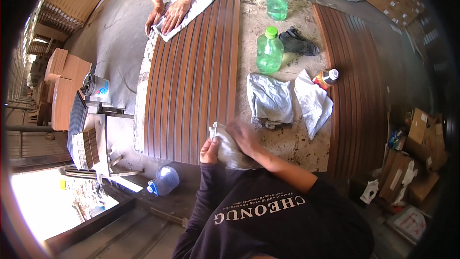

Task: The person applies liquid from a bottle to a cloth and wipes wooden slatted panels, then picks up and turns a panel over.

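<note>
Close to my body, over the near edge of the table, a crumpled white cloth (pixel 228 153) hangs at my hands. My left hand (pixel 209 150) pinches it by its left edge, thumb up. Against the cloth's right side is my right hand (pixel 243 138), smeared by motion, so its fingers cannot be made out. Just beyond lies a brown slatted panel (pixel 191 76) with dark grooves running away from me. At its far end another person's two hands (pixel 176 15) press a folded white cloth (pixel 201 5) onto the slats.
On the stained table (pixel 306 153) stand two green bottles (pixel 270 55), beside a dark cloth (pixel 298 43), a folded grey-white cloth (pixel 270 98), a white rag (pixel 314 103) and a small capped bottle (pixel 326 78). A second slatted panel (pixel 357 96) lies right; a bucket (pixel 98 87) stands left.
</note>
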Demonstrator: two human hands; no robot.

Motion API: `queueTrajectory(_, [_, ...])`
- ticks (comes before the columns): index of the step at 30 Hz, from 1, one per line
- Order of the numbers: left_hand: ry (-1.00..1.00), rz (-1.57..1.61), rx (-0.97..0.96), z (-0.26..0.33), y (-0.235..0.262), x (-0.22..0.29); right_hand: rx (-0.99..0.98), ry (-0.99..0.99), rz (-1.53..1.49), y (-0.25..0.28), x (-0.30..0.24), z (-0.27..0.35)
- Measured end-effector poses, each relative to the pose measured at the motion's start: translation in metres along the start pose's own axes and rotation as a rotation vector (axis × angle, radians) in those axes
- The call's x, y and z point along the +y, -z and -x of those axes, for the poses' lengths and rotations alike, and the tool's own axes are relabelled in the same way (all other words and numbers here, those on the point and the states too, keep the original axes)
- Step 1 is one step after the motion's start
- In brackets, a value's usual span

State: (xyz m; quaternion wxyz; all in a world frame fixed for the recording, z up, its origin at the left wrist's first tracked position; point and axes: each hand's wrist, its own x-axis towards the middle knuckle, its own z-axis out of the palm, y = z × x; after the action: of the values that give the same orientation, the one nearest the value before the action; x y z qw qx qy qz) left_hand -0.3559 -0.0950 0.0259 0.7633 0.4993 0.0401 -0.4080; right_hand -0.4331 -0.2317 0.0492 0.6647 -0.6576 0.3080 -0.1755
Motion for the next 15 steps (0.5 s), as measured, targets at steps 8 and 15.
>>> queueTrajectory(8, [-0.853, -1.227, 0.032, 0.001, -0.015, 0.041, -0.001, 0.065, -0.021, 0.007, 0.005, 0.003])
queueTrajectory(15, [-0.776, -1.198, -0.009, 0.024, -0.032, 0.058, -0.004, 0.271, -0.122, -0.008, -0.02, 0.0])
